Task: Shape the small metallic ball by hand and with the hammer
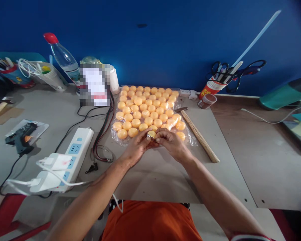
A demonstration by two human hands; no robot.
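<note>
Round yellow piece [152, 134] sits between the two hands, raised just in front of the near edge of a clear plastic bag [192, 141]. Its upward face is a pale, slightly glossy yellow with a warm golden cast, and it looks smooth and gently rounded. Around the lower left of its edge runs a darker, glittering band that catches the light in small specks; whether that band is metal or a patterned trim is too small to tell. Fingers cover part of its sides, and its underside is hidden.

The left hand [139, 144] grips it from the left, thumb and fingers bent in close; the right hand [169, 140] pinches it from the right with its fingertips. Behind it, the bag holds rows of peach-orange balls [154, 115], more orange than the piece and similarly round. Just right of the bag, a hammer [200, 136] with a pale wooden handle lies slantwise on the grey tabletop [163, 184], its dark head by the bag's edge.
</note>
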